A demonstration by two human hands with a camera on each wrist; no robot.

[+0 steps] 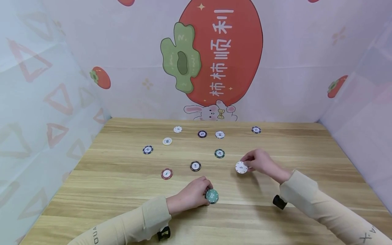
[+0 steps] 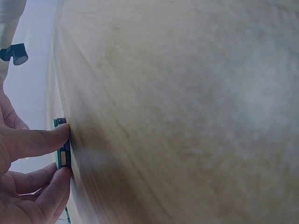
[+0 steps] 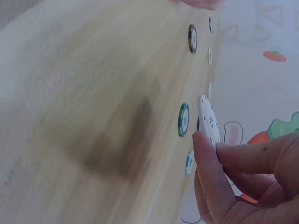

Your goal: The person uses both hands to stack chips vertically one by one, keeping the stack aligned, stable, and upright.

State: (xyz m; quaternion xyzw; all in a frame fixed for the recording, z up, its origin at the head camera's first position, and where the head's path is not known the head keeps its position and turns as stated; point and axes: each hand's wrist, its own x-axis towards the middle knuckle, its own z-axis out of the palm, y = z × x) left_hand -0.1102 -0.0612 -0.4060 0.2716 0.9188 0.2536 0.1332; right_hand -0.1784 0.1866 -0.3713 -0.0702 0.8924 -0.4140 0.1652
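Note:
My left hand (image 1: 193,193) pinches a green poker chip (image 1: 212,196) marked 20, low at the tabletop. In the left wrist view a darker chip edge (image 2: 63,157) lies against the green one between thumb and fingers, like a short stack; how many chips it has I cannot tell. Farther right, my right hand (image 1: 264,162) pinches a white poker chip (image 1: 241,167) marked 5 by its edge. That chip is held above the table, tilted in the right wrist view, with the hand's shadow on the wood below.
Several chips lie flat and scattered: a red one (image 1: 166,174), a black one (image 1: 195,166), a dark green one (image 1: 219,153), blue ones (image 1: 148,149) and pale ones (image 1: 167,141) farther back. The wooden table (image 1: 110,197) ends at a printed cloth backdrop (image 1: 131,85).

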